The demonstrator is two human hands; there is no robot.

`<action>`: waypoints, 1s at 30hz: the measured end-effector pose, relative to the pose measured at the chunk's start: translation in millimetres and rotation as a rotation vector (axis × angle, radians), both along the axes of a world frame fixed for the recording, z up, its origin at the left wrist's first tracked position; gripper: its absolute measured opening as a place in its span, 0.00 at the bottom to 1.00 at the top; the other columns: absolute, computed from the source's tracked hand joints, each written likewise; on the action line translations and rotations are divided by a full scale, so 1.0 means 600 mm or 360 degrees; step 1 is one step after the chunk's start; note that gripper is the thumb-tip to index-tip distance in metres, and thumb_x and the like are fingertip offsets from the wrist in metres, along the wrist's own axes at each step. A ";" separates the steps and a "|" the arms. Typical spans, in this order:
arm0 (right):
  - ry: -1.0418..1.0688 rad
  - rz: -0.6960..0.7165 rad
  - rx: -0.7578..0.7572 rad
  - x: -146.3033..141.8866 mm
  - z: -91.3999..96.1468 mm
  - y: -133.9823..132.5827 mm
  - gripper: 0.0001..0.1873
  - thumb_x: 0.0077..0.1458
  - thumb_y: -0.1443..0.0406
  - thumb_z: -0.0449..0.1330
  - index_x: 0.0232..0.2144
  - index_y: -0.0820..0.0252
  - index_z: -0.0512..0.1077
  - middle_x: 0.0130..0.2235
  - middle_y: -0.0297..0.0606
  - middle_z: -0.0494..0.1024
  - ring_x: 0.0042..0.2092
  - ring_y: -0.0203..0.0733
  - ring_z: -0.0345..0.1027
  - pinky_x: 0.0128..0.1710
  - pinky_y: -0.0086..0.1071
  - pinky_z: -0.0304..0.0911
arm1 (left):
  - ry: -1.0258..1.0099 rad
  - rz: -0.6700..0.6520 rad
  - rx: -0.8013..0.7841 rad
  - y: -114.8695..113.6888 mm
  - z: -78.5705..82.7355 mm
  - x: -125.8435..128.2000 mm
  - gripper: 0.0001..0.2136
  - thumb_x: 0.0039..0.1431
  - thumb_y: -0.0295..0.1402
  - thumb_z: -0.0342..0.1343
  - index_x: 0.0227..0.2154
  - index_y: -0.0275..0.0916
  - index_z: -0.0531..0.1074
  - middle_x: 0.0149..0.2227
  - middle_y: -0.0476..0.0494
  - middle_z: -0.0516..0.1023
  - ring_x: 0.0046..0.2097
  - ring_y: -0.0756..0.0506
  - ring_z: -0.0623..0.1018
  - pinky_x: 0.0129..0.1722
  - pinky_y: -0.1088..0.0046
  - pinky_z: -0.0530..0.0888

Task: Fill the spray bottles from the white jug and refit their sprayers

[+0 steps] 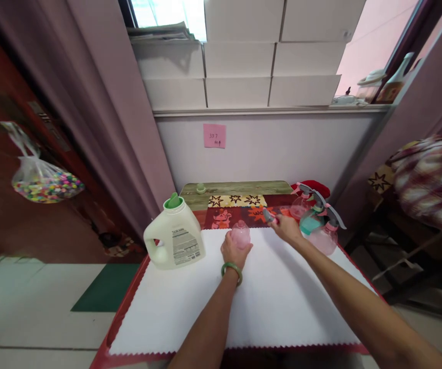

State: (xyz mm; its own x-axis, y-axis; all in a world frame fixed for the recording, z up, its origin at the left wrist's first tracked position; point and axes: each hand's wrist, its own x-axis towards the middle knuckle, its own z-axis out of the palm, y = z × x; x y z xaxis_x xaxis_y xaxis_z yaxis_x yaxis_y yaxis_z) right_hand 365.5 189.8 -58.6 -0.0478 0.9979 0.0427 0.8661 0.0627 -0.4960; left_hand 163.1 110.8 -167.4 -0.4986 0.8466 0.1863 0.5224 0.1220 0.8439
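My left hand (234, 252), with a green bangle at the wrist, is wrapped round a clear pink bottle (241, 233) standing on the white mat (267, 307). The bottle's neck is bare. To its right and above the mat, my right hand (287, 228) is closed on a grey and pink spray head (270, 216), apart from the bottle. On the left stands a large cream detergent jug (180, 236) with a green spout showing at its open mouth. A green cap (201, 188) sits at the back of the table.
Several spray bottles, one a teal spray bottle (312, 223), stand at the mat's right edge near my right forearm. A red object (317, 187) lies behind them. A plaid cloth (432, 179) hangs at right; a bag of colourful beads (46, 182) hangs at left.
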 end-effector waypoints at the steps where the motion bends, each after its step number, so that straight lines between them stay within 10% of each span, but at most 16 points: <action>1: 0.0105 0.0033 0.0035 0.002 0.022 0.002 0.10 0.64 0.60 0.62 0.39 0.60 0.82 0.37 0.46 0.86 0.41 0.48 0.80 0.38 0.32 0.67 | 0.0007 0.0000 0.0005 -0.001 0.000 0.001 0.41 0.43 0.39 0.76 0.61 0.45 0.65 0.57 0.30 0.79 0.61 0.29 0.77 0.64 0.49 0.67; 6: 0.1959 0.0359 0.0025 -0.007 0.143 -0.003 0.19 0.53 0.50 0.75 0.36 0.57 0.80 0.36 0.36 0.84 0.30 0.35 0.75 0.34 0.28 0.75 | 0.0029 -0.0038 0.0015 -0.003 0.003 0.001 0.41 0.42 0.39 0.74 0.60 0.40 0.66 0.54 0.28 0.79 0.59 0.27 0.78 0.62 0.48 0.67; 9: 0.2352 0.0348 -0.0016 -0.029 0.188 -0.016 0.19 0.51 0.52 0.78 0.36 0.58 0.80 0.35 0.34 0.84 0.28 0.31 0.74 0.33 0.24 0.77 | 0.0047 -0.0068 0.0013 -0.005 0.008 0.001 0.40 0.42 0.38 0.74 0.60 0.41 0.66 0.55 0.29 0.79 0.60 0.27 0.78 0.64 0.48 0.66; 30: 0.2298 0.0386 -0.0155 -0.128 0.103 -0.021 0.29 0.37 0.46 0.81 0.33 0.56 0.79 0.33 0.33 0.81 0.28 0.33 0.72 0.29 0.27 0.73 | 0.0097 -0.0085 -0.0058 -0.008 0.015 0.002 0.41 0.43 0.37 0.75 0.62 0.44 0.65 0.58 0.32 0.79 0.61 0.31 0.78 0.66 0.51 0.66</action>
State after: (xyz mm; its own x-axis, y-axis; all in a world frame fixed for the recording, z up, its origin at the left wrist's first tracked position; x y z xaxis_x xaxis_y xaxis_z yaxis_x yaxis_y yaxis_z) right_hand 288.8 177.3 3.2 -0.1862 0.9736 0.1321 -0.4017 0.0473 -0.9145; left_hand 164.1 106.0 -158.5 -0.4414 0.8783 0.1836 0.5792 0.1226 0.8059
